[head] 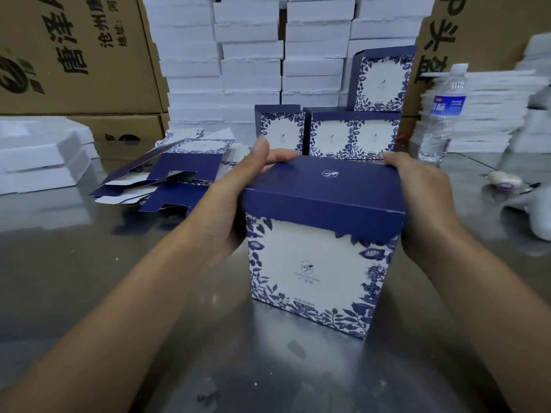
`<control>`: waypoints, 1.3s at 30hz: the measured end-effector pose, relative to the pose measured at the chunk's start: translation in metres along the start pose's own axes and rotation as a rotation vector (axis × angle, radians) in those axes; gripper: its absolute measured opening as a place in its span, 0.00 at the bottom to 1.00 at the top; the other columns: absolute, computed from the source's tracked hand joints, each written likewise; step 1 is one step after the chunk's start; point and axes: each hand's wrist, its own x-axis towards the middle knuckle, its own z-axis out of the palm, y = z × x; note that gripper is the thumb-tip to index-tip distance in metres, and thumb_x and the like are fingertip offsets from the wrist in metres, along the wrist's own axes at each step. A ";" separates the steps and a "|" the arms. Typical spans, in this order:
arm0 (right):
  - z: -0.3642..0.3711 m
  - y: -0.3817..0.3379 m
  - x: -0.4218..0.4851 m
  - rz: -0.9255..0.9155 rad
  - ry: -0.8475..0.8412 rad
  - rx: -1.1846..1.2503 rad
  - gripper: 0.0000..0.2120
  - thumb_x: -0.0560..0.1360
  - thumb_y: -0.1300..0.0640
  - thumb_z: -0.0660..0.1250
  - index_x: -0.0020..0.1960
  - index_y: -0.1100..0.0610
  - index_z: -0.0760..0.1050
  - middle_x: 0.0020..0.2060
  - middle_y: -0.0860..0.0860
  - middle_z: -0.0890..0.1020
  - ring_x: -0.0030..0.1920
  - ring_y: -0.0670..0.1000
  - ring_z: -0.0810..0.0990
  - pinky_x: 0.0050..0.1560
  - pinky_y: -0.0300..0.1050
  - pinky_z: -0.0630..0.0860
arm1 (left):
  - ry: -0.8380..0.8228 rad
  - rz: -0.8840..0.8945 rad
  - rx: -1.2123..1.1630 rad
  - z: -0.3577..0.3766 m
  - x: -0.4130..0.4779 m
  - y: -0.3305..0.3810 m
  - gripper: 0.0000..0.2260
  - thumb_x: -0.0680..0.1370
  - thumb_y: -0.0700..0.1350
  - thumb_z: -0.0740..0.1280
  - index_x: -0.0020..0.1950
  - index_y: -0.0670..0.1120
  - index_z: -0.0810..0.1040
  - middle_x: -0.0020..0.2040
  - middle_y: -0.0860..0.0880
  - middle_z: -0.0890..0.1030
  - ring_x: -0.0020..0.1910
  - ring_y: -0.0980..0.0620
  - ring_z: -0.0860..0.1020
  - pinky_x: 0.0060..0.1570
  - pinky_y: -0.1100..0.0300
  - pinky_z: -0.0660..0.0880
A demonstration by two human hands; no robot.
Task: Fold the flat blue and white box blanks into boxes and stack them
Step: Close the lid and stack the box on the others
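Blue-lidded box (322, 257), white floral front, upright between both hands.

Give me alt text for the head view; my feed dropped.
The left hand and right hand grip a folded blue and white box by its dark blue lid, upright on the metal table. Behind it stand four finished boxes, one stacked on top; flat blanks lie left, a water bottle right.
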 end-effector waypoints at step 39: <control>0.010 0.028 -0.009 -0.898 -0.203 -0.259 0.04 0.71 0.57 0.71 0.45 0.51 0.78 0.42 0.41 0.79 0.49 0.43 0.79 0.54 0.36 0.73 | 0.371 0.903 0.903 0.007 0.008 -0.023 0.04 0.75 0.39 0.68 0.47 0.41 0.82 0.44 0.47 0.80 0.47 0.46 0.78 0.48 0.56 0.74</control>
